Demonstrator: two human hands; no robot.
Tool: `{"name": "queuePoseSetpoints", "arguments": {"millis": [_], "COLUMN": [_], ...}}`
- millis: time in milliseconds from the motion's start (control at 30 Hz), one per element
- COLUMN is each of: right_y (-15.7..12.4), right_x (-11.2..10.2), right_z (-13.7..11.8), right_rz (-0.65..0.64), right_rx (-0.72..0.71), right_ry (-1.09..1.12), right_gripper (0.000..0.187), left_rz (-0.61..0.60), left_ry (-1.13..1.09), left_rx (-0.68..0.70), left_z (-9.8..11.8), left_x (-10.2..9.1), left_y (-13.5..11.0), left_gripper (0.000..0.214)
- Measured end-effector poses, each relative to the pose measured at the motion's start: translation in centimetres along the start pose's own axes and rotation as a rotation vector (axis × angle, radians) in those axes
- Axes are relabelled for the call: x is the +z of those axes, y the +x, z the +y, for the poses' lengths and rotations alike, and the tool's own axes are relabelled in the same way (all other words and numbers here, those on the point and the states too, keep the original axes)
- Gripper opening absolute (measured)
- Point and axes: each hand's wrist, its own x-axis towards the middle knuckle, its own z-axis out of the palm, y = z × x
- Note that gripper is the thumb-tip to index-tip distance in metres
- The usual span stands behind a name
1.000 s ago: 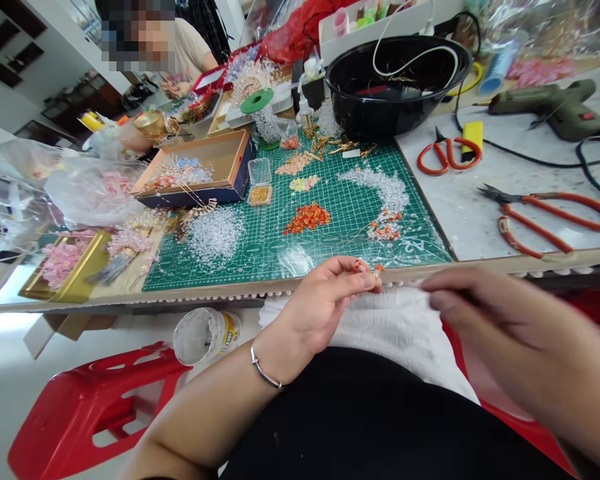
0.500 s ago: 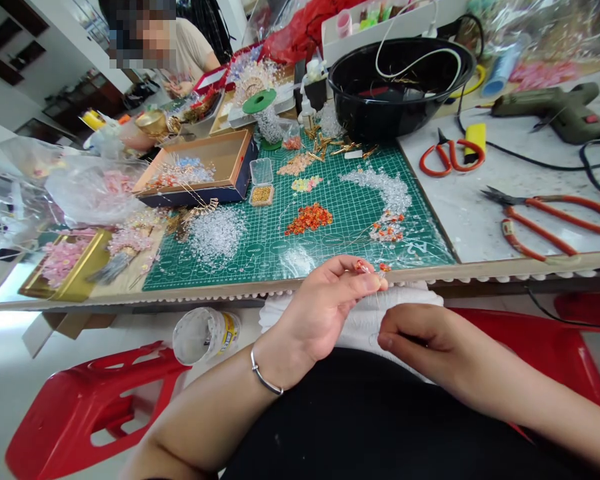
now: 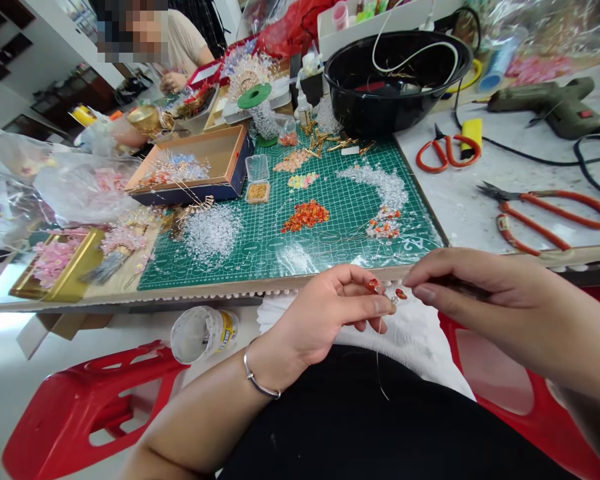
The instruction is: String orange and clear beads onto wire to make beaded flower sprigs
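My left hand (image 3: 325, 310), a bracelet on its wrist, pinches a beaded wire (image 3: 401, 293) between thumb and fingertips just past the table's front edge. Orange and clear beads show at the fingertips, and a thin wire tail (image 3: 379, 373) hangs below against the dark clothing. Close on the right is my right hand (image 3: 485, 303), thumb and forefinger brought together beside the orange bead. Whatever lies between those fingers is too small to make out. Beyond both hands, an orange bead pile (image 3: 306, 215) and a clear bead pile (image 3: 213, 233) lie on the green cutting mat (image 3: 260, 257).
Orange-handled pliers (image 3: 555, 207), red-handled snips (image 3: 447, 150) and a glue gun (image 3: 545, 103) lie on the right. A black basin (image 3: 395, 100) and an open box (image 3: 195, 163) stand behind. Red stools (image 3: 90, 400) flank my lap. A person (image 3: 180, 47) sits across the table.
My right hand has risen from the lap, up and to the right, beside the beads. The left hand has shifted slightly down; more of the hanging wire tail shows.
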Motion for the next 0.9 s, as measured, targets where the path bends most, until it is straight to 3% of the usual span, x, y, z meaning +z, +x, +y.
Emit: {"name": "queuePoseSetpoints", "arguments": {"millis": [167, 300, 667, 900], "right_y": [0.6, 0.7, 0.9, 1.0], "right_x": [-0.8, -1.2, -1.9, -1.5], "right_z": [-0.5, -0.3, -0.2, 0.0], "right_rz": [-0.103, -0.188, -0.344, -0.387], "right_rx": [-0.285, -0.418, -0.414, -0.425], "right_ry": [-0.216, -0.293, -0.306, -0.396], "right_gripper": [0.014, 0.014, 0.024, 0.014], "left_rz": [-0.033, -0.029, -0.09, -0.139], "left_ry": [0.037, 0.05, 0.024, 0.033], "left_rx": [-0.014, -0.034, -0.167, -0.193], "left_z": [-0.1, -0.1, -0.3, -0.4], "left_x": [0.0, 0.0, -0.5, -0.2], "left_y": [0.0, 0.0, 0.5, 0.7], "left_gripper": [0.039, 0.039, 0.042, 0.039]}}
